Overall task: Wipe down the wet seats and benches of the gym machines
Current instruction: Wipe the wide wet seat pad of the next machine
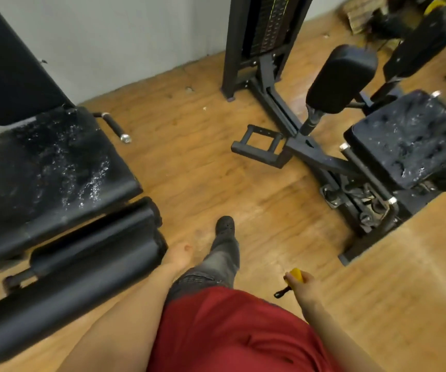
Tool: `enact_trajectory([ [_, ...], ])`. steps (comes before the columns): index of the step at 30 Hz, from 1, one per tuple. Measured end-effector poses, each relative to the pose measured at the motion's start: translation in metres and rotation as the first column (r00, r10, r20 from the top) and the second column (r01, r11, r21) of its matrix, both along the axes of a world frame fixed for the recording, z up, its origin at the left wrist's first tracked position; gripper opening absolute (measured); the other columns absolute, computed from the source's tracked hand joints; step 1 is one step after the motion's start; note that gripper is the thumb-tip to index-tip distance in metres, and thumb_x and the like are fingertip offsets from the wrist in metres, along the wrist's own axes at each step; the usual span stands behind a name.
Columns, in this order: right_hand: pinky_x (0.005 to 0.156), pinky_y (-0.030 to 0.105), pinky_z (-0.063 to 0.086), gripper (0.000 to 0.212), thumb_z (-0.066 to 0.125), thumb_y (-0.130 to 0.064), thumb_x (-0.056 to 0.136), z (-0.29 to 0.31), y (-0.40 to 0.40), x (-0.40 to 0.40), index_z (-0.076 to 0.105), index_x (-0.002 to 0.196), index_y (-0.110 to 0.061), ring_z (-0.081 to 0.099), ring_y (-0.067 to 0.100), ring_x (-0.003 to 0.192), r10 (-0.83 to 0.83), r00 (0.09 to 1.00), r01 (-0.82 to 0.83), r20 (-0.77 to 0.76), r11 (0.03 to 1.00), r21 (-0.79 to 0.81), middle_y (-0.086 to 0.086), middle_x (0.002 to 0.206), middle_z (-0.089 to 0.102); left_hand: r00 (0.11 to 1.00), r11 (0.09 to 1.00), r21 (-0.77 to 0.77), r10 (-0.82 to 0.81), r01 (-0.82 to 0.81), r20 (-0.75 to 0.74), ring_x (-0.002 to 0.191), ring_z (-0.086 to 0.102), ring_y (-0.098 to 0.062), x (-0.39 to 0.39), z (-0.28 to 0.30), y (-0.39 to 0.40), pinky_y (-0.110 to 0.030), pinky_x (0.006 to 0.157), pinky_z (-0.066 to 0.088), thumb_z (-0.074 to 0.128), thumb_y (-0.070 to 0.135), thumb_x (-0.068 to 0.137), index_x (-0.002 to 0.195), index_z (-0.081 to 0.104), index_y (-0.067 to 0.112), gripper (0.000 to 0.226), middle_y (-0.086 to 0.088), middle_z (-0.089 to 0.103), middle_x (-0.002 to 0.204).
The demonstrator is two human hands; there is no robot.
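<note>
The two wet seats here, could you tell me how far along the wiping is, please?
Nothing looks wiped yet: the left seat and the right seat both carry droplets. The right hand grips a yellow-handled tool; the left hand is empty. Both seats remain.

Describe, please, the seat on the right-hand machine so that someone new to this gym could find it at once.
Start at the tall black weight stack against the wall and follow its frame down to the right. There a squarish black seat sits beside an upright rounded pad. Unlike the wider seat with a backrest on the left, it has a dimpled, pitted surface speckled with water drops.
</note>
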State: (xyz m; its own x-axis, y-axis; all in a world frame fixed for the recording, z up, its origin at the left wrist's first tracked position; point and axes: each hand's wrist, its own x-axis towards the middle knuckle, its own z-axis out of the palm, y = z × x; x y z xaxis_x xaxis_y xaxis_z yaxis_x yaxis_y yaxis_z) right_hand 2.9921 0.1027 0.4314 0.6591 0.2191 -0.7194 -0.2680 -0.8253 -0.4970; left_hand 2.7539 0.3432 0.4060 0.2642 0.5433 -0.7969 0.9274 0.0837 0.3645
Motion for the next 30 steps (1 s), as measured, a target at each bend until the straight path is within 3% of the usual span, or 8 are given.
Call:
enact_trajectory([
  [3, 0.066, 0.034, 0.039, 0.023, 0.065, -0.01, 0.089, 0.022, 0.072, 0.062, 0.062, 0.091, 0.012, 0.053, 0.023, 0.073, -0.092, 0.995, 0.092, 0.03, 0.995, 0.029, 0.026, 0.08, 0.062, 0.999, 0.998, -0.029, 0.054, -0.054, 0.006, 0.127, 0.048, -0.028, 0.041, -0.001, 0.057, -0.031, 0.099, 0.04, 0.034, 0.026, 0.104, 0.134, 0.052, 0.014, 0.037, -0.008, 0.05, 0.141],
  [5, 0.06, 0.032, 0.039, 0.021, 0.066, -0.013, 0.089, 0.032, 0.118, 0.095, 0.06, 0.095, 0.007, 0.051, 0.019, 0.069, -0.088, 0.995, 0.086, 0.049, 0.995, 0.045, 0.016, 0.077, 0.059, 0.994, 0.994, -0.022, 0.106, -0.106, -0.002, 0.127, 0.048, -0.027, 0.059, 0.003, 0.086, -0.03, 0.098, 0.041, 0.035, 0.026, 0.104, 0.133, 0.053, 0.015, 0.036, -0.007, 0.05, 0.142],
  [16, 0.059, 0.034, 0.04, 0.025, 0.069, -0.022, 0.087, 0.029, 0.395, 0.188, 0.065, 0.079, 0.001, 0.059, 0.03, 0.075, 0.502, 0.86, -0.505, 0.095, 0.863, 0.009, 0.012, 0.072, 0.063, 0.812, 0.813, 0.003, 0.582, -0.583, -0.046, 0.128, 0.047, -0.026, 0.073, 0.001, 0.17, -0.031, 0.102, 0.039, 0.042, 0.024, 0.101, 0.13, 0.056, 0.014, 0.033, -0.007, 0.052, 0.139],
  [19, 0.065, 0.041, 0.041, 0.029, 0.068, -0.027, 0.088, 0.02, 0.479, 0.198, 0.059, 0.072, -0.004, 0.057, 0.027, 0.077, 0.689, 0.724, -0.69, 0.048, 0.724, 0.006, 0.007, 0.069, 0.058, 0.666, 0.667, 0.022, 0.744, -0.744, -0.048, 0.127, 0.049, -0.029, 0.082, 0.003, 0.182, -0.035, 0.103, 0.04, 0.042, 0.02, 0.101, 0.115, 0.062, 0.015, 0.025, -0.011, 0.057, 0.128],
  [22, 0.085, 0.043, 0.048, 0.051, 0.068, -0.043, 0.085, 0.006, 0.555, 0.199, 0.06, 0.12, -0.006, 0.059, 0.032, 0.107, 0.808, 0.589, -0.808, -0.024, 0.589, 0.014, 0.005, 0.115, 0.063, 0.407, 0.408, 0.053, 0.913, -0.912, -0.024, 0.122, 0.052, -0.033, 0.104, 0.016, 0.19, -0.037, 0.098, 0.042, 0.044, 0.016, 0.1, 0.118, 0.062, 0.011, 0.026, -0.016, 0.058, 0.124],
  [24, 0.093, 0.044, 0.046, 0.054, 0.066, -0.041, 0.088, 0.011, 0.598, 0.186, 0.057, 0.128, -0.007, 0.055, 0.034, 0.115, 0.886, 0.462, -0.886, -0.042, 0.463, 0.011, 0.007, 0.126, 0.059, 0.243, 0.243, 0.067, 0.97, -0.968, -0.013, 0.121, 0.052, -0.035, 0.119, 0.026, 0.19, -0.037, 0.098, 0.042, 0.044, 0.011, 0.099, 0.119, 0.059, 0.009, 0.025, -0.018, 0.059, 0.119],
  [28, 0.075, 0.04, 0.045, 0.03, 0.065, -0.036, 0.089, 0.018, 0.659, 0.14, 0.066, 0.089, -0.006, 0.056, 0.024, 0.078, 0.981, 0.192, -0.981, -0.026, 0.192, -0.02, 0.012, 0.09, 0.065, -0.072, -0.071, 0.084, 0.997, -0.994, -0.01, 0.127, 0.047, -0.033, 0.133, 0.036, 0.183, -0.037, 0.106, 0.036, 0.045, 0.008, 0.097, 0.131, 0.053, 0.003, 0.035, -0.019, 0.052, 0.137],
  [30, 0.074, 0.037, 0.042, 0.027, 0.066, -0.034, 0.089, 0.016, 0.675, 0.111, 0.067, 0.089, -0.007, 0.055, 0.025, 0.079, 0.994, 0.106, -0.994, -0.03, 0.107, 0.005, 0.01, 0.086, 0.062, -0.186, -0.187, 0.081, 0.982, -0.979, 0.009, 0.128, 0.046, -0.032, 0.136, 0.038, 0.176, -0.036, 0.106, 0.035, 0.044, 0.009, 0.098, 0.132, 0.052, 0.002, 0.036, -0.018, 0.05, 0.138],
])
